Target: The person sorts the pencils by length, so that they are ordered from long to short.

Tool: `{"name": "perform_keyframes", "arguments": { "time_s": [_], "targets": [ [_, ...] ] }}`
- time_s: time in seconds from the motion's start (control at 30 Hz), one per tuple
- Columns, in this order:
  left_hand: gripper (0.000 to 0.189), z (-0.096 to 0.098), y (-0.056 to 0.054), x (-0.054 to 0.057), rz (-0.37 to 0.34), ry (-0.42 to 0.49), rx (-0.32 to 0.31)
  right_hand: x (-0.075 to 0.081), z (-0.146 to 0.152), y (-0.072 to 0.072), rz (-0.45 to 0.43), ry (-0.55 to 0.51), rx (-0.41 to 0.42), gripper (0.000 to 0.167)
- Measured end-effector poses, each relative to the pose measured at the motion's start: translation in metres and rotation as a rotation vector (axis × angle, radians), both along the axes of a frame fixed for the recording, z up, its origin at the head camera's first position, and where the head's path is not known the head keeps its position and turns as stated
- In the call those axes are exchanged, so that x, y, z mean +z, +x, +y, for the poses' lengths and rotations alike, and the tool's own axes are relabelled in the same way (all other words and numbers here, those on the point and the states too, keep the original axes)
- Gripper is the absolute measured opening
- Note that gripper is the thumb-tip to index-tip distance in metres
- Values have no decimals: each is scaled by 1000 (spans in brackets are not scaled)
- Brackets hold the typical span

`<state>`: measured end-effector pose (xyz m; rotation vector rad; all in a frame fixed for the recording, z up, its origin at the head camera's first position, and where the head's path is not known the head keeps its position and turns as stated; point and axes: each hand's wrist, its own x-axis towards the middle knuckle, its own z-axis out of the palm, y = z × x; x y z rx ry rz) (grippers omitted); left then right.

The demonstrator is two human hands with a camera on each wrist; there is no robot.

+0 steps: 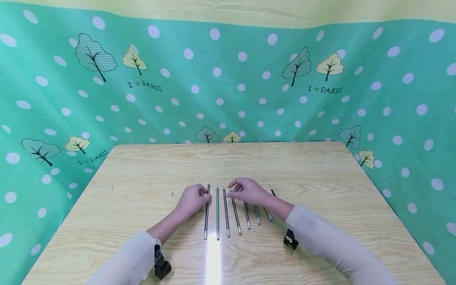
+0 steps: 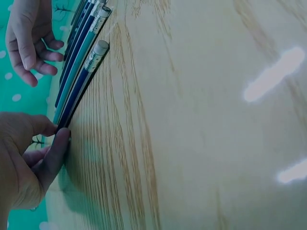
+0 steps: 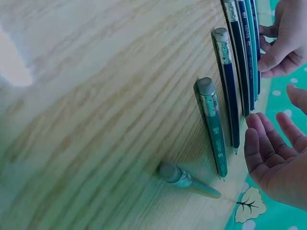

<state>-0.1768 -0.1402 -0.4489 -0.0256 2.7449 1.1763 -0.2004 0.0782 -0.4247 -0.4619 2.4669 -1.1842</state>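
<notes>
Several pencils with pale erasers lie fanned out in a row on a wooden table, erasers toward me. My left hand (image 1: 192, 200) pinches the leftmost dark pencil (image 1: 206, 221) near its far end, between thumb and finger, as the left wrist view also shows. A green pencil (image 1: 218, 217) lies just right of it, followed by more dark pencils (image 1: 226, 219). Over the far ends of the middle pencils hovers my right hand (image 1: 247, 190), fingers loosely bent and holding nothing. Toward the right end are a green pencil (image 3: 213, 134) and a yellowish-green pencil (image 3: 192, 182).
The wooden table (image 1: 149, 166) is bounded at the back and sides by a green dotted cloth (image 1: 242, 79). Past my right forearm, a dark pencil tip (image 1: 272, 191) shows. A small dark mark (image 1: 172, 193) is left of my left hand. Glare streaks the front.
</notes>
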Motion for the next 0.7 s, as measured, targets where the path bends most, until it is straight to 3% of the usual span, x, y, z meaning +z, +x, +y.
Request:
{"name": "perform_keyframes", "arguments": {
  "time_s": [0.37, 0.7],
  "targets": [
    [24, 2, -2, 0, -5, 66, 47, -3, -3, 1, 8, -22, 8, 34],
    [27, -1, -2, -3, -66, 182, 90, -6, -9, 4, 45, 10, 19, 33]
  ]
}}
